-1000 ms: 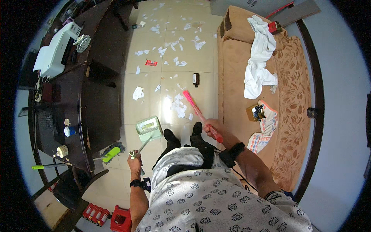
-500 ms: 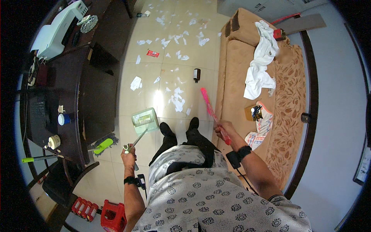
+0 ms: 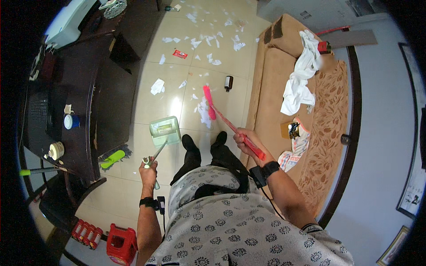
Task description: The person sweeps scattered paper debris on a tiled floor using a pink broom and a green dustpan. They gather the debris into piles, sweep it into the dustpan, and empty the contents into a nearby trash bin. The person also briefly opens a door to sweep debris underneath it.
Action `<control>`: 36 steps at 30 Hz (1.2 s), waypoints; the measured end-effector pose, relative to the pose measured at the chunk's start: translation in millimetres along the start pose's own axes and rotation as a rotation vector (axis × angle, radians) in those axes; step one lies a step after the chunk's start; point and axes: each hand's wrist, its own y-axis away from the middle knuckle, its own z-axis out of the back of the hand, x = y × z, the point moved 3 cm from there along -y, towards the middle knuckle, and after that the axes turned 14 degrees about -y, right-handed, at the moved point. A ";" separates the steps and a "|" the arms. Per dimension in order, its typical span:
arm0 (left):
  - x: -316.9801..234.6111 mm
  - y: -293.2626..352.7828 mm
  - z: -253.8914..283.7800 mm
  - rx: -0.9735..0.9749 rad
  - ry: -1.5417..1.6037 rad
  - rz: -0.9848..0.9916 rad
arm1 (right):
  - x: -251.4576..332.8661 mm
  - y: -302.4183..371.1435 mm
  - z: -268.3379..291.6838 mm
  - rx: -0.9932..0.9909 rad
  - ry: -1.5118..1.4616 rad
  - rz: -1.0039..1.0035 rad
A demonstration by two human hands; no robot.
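Right hand (image 3: 248, 141) is clamped around the handle of a pink broom (image 3: 222, 117), whose head rests on torn white paper scraps (image 3: 204, 111) on the tiled floor, ahead of the feet. Left hand (image 3: 148, 166) grips the long handle of a pale green dustpan (image 3: 165, 131), set on the floor just left of the broom head. Broom bristles are blurred; the dustpan's contents are indistinct.

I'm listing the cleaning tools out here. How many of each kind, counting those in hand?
Pink broom, in right hand: 1
Green dustpan, in left hand: 1
Green brush on floor: 1
Total: 3
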 end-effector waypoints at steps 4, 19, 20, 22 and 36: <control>-0.1 0.5 -3.2 -0.021 -0.002 0.002 | 7.3 37.6 -23.8 -0.043 0.147 -0.002; 20.4 68.1 -30.1 -0.330 0.260 0.132 | 99.0 86.2 5.3 0.002 0.559 -0.407; 23.8 83.2 -42.1 -0.376 0.304 0.153 | 106.5 73.2 16.6 0.021 0.520 -0.483; 24.0 101.4 -63.0 -0.471 0.416 0.183 | 121.7 39.1 32.0 0.014 0.460 -0.603; 4.3 231.6 -166.5 -0.798 0.573 0.314 | 211.1 -125.1 -4.8 0.028 0.543 -0.862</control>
